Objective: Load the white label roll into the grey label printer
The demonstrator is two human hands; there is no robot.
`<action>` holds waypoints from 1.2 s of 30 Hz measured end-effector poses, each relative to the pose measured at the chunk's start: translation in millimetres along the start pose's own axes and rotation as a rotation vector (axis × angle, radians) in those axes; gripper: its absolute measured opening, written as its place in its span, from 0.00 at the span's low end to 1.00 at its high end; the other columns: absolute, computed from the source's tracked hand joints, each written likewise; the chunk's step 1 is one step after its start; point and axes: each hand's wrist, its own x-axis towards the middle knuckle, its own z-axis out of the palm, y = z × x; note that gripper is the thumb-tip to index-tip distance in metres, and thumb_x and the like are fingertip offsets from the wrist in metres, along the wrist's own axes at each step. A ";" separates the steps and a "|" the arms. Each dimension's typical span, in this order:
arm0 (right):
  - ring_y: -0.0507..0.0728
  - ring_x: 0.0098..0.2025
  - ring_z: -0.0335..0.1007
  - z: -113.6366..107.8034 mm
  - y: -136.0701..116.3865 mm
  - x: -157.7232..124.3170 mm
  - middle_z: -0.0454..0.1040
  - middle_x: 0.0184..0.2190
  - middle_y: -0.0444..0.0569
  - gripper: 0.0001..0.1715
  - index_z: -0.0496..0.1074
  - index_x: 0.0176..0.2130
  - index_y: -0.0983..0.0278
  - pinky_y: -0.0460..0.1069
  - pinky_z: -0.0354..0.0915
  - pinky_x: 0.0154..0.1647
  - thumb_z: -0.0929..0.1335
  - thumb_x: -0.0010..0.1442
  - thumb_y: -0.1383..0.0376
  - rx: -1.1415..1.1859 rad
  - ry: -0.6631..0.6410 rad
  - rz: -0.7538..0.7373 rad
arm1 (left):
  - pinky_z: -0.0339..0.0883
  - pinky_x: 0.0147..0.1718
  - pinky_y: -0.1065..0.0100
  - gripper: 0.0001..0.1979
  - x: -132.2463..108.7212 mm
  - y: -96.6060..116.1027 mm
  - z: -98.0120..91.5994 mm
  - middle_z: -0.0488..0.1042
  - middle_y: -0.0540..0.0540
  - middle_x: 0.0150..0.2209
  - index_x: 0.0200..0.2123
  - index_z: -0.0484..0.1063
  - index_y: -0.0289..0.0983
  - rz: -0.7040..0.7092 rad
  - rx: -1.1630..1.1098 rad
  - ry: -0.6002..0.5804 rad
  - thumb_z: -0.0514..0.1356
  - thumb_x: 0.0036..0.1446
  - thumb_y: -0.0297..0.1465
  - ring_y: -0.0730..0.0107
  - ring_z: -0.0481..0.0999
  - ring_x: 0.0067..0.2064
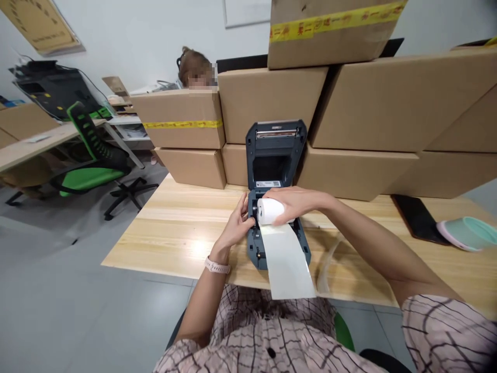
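Observation:
A dark blue-grey label printer [254, 251] stands on the wooden table with its lid [276, 150] raised. My right hand [297, 202] is closed around a white roll of label paper [272, 211] inside the printer's open body. From the roll a loose strip of labels [289, 264] hangs forward over the printer's front and past the table edge. My left hand [238, 225] rests against the printer's left side, thumb at the rim near the roll's end and the other fingers along the outer wall. Some of its fingers are partly hidden by the printer.
Cardboard boxes [365, 103] are stacked along the table's back, right behind the printer. On the right lie a dark phone-like slab [419, 217] and a mint-green cup [469, 233]. A translucent strip [328, 264] curls beside the printer. Beyond the boxes sits another person [194, 67]; a green chair [93, 176] stands left.

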 end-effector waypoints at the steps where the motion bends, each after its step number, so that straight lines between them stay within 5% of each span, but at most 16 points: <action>1: 0.69 0.54 0.73 2.8 1.4 3.0 0.75 0.55 0.58 0.42 0.69 0.59 0.64 0.59 0.67 0.54 0.74 0.53 0.44 -0.031 -0.020 0.020 | 0.52 0.72 0.48 0.53 0.1 -0.6 -0.2 0.47 0.33 0.76 0.77 0.35 0.37 -0.003 -0.007 0.001 0.63 0.56 0.30 0.48 0.56 0.75; 10: 0.74 0.56 0.72 16.9 -2.5 21.9 0.74 0.58 0.62 0.46 0.70 0.60 0.66 0.62 0.65 0.56 0.71 0.54 0.38 -0.163 -0.149 0.118 | 0.53 0.71 0.47 0.53 2.4 -5.9 -1.4 0.49 0.34 0.76 0.77 0.38 0.40 0.010 -0.019 -0.007 0.62 0.53 0.28 0.49 0.57 0.74; 17: 0.68 0.56 0.72 30.0 -32.4 -40.9 0.75 0.57 0.59 0.27 0.71 0.63 0.62 0.62 0.66 0.57 0.62 0.72 0.53 -0.104 0.183 -0.073 | 0.49 0.73 0.49 0.49 0.6 -1.9 1.9 0.49 0.38 0.77 0.76 0.44 0.41 0.053 -0.033 -0.010 0.62 0.55 0.29 0.51 0.54 0.76; 22: 0.65 0.71 0.61 63.3 -54.0 -89.2 0.65 0.71 0.49 0.28 0.69 0.66 0.56 0.63 0.59 0.70 0.61 0.74 0.51 0.014 0.157 -0.094 | 0.50 0.72 0.49 0.46 -1.3 4.1 5.3 0.52 0.38 0.76 0.75 0.49 0.40 0.080 0.006 -0.010 0.62 0.56 0.29 0.51 0.57 0.74; 27: 0.65 0.74 0.56 83.5 -56.1 -96.9 0.60 0.73 0.44 0.29 0.68 0.67 0.51 0.66 0.57 0.73 0.62 0.73 0.48 0.082 0.184 -0.032 | 0.49 0.73 0.50 0.44 -0.8 3.1 4.5 0.53 0.36 0.75 0.75 0.50 0.37 0.105 0.036 0.005 0.62 0.57 0.30 0.50 0.57 0.74; 36: 0.67 0.75 0.53 98.9 -69.4 -97.5 0.59 0.73 0.51 0.29 0.68 0.67 0.57 0.67 0.62 0.70 0.62 0.73 0.51 -0.010 0.241 -0.016 | 0.48 0.74 0.51 0.43 -2.4 5.0 3.4 0.53 0.38 0.75 0.74 0.52 0.38 0.082 0.045 0.006 0.62 0.58 0.31 0.52 0.56 0.75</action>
